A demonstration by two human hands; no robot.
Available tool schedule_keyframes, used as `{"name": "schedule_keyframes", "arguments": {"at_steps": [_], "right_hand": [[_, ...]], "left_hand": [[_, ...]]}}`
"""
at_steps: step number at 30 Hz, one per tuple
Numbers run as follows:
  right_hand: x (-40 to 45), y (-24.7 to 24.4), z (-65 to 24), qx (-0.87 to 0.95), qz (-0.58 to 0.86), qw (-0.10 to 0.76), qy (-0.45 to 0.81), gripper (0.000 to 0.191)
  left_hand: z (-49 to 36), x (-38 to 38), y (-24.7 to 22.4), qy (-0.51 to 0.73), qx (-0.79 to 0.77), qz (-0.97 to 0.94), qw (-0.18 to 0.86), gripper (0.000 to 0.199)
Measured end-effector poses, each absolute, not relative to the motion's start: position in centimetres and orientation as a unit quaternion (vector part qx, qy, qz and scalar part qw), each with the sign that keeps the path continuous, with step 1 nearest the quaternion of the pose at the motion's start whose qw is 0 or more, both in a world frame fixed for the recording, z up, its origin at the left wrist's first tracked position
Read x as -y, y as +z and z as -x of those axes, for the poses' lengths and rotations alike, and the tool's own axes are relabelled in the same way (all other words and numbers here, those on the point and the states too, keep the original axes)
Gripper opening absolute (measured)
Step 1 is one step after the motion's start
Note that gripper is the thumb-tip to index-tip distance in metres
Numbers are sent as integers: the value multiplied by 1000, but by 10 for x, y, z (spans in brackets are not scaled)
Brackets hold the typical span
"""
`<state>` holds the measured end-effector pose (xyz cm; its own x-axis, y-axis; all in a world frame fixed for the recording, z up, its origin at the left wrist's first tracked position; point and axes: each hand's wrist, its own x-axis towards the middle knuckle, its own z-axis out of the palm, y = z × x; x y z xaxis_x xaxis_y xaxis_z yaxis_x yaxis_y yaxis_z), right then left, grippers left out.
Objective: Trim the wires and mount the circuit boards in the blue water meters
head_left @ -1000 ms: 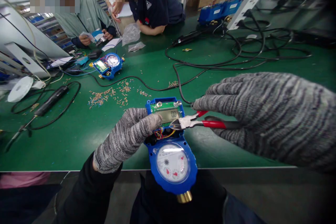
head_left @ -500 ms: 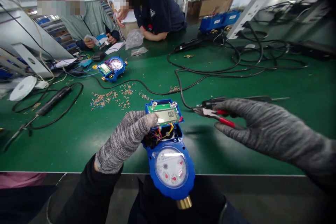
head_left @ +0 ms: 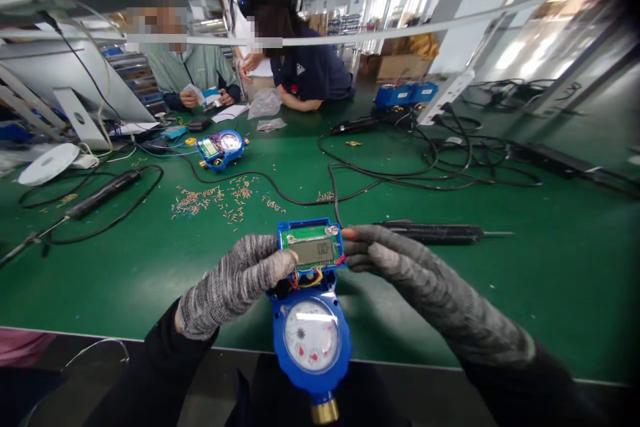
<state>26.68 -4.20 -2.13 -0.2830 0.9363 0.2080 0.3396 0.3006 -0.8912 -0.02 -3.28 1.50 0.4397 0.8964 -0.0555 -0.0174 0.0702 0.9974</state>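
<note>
A blue water meter (head_left: 313,333) with a round white dial and a brass end fitting lies toward me at the table's front edge. Its display module (head_left: 313,253), a green circuit board with a small screen, is tilted up above the housing, and coloured wires (head_left: 306,278) run beneath it. My left hand (head_left: 237,280), in a grey knitted glove, grips the module's left side, thumb on the screen's edge. My right hand (head_left: 400,257), gloved too, has its fingers stretched out by the module's right edge; whether they touch it I cannot tell. No pliers show.
An electric screwdriver (head_left: 440,233) lies behind my right hand, another tool (head_left: 103,193) at left. Small screws (head_left: 210,197) are scattered across the green table (head_left: 235,213). Another meter (head_left: 223,149) stands farther back. Black cables (head_left: 400,177) loop at right. Several people are across the table.
My right hand has moved left to the display module, and the red-handled pliers it held are no longer visible. The view has tilted up. My left hand still grips the module.
</note>
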Motion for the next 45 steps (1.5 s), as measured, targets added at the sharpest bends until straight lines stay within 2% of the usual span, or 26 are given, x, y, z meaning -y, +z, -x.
{"name": "schedule_keyframes", "arguments": {"at_steps": [2, 4, 10, 16, 18, 22, 27, 30, 35, 39, 41, 45], "right_hand": [[36, -7, -247, 678, 403, 382, 482, 30], [31, 1, -234, 673, 391, 383, 498, 26], [31, 1, -225, 621, 491, 407, 456, 29], [40, -5, -215, 582, 506, 427, 472, 32], [46, -11, -212, 581, 521, 470, 413, 28], [65, -26, -206, 574, 559, 560, 211, 22], [80, -34, -197, 623, 515, 588, 39, 21], [78, -32, -194, 630, 507, 588, -9, 18], [72, -28, -192, 630, 507, 588, 18, 16], [65, -28, -197, 632, 509, 582, 45, 18], [61, -27, -203, 641, 503, 573, 88, 19], [55, -17, -218, 690, 462, 513, 219, 24]], "left_hand": [[1, 33, 17, 363, -369, -577, 631, 29], [3, 33, 18, 357, -357, -582, 637, 30], [6, 33, 14, 366, -329, -588, 642, 30], [3, 35, 7, 371, -344, -628, 591, 34], [3, 38, 3, 374, -358, -646, 561, 34], [5, 45, -10, 400, -374, -675, 495, 31], [10, 52, -31, 450, -388, -708, 382, 35], [11, 53, -38, 463, -391, -742, 286, 38], [7, 52, -38, 464, -381, -793, 104, 32], [5, 49, -33, 452, -360, -816, 33, 30], [6, 49, -30, 444, -352, -823, 47, 33], [10, 47, -19, 417, -345, -828, 143, 36]]}}
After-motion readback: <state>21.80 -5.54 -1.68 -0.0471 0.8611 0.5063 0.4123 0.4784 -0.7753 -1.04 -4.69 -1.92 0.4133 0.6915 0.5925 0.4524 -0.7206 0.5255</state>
